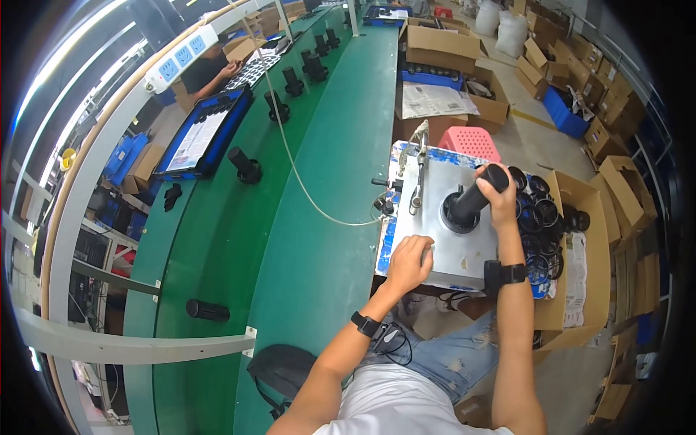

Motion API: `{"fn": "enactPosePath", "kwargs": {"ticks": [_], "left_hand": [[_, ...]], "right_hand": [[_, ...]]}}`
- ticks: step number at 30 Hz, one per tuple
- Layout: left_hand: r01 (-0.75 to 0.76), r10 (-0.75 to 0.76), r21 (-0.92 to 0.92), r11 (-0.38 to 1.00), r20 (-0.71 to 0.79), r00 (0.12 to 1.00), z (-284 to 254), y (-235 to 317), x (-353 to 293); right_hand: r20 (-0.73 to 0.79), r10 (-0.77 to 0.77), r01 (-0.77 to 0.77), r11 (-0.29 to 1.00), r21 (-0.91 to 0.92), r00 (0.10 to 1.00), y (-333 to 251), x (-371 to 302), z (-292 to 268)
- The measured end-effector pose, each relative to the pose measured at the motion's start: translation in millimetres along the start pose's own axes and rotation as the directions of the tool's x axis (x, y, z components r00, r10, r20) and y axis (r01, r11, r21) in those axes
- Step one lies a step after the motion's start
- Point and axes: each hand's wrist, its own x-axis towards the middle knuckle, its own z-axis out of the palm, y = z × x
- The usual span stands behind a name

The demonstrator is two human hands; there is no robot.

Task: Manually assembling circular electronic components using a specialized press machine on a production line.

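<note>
My right hand (500,197) is wrapped around the upper part of a black cylinder (471,206), which leans to the right as seen here. The cylinder's lower end meets a black round base (455,216) on top of a silver metal box (447,257). Along the near left edge of that box lies my left hand (410,262), holding nothing, its fingers loosely bent and lying on the metal. Beyond it, a metal lever clamp (418,174) stands on the box's left part. A thin pale air hose (308,190) runs to a fitting at the box's left side.
Several black rings (538,223) are piled right of the metal box, beside an open carton (586,279). A green conveyor (217,250) at left carries upright black cylinders (245,165) and one lying down (207,310). A pink stool (470,142) stands behind. Across the conveyor sits another person (206,76).
</note>
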Motion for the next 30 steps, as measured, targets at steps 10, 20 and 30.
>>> {"fn": "enactPosePath", "kwargs": {"ticks": [10,20,30], "left_hand": [[-0.013,0.013,0.041,0.999,0.011,1.000,0.6,3.3,9.2],[0.005,-0.005,0.111,0.994,0.002,1.000,3.3,2.7,9.3],[-0.001,-0.002,0.061,0.998,0.040,0.999,-0.1,-0.8,8.9]], "right_hand": [[0.037,-0.064,0.072,0.953,-0.295,0.997,36.7,-18.3,24.8],[-0.093,-0.011,-0.009,0.978,-0.210,0.996,52.0,-21.7,33.8],[0.372,0.151,-0.164,0.986,0.004,0.916,55.0,-10.0,3.6]]}}
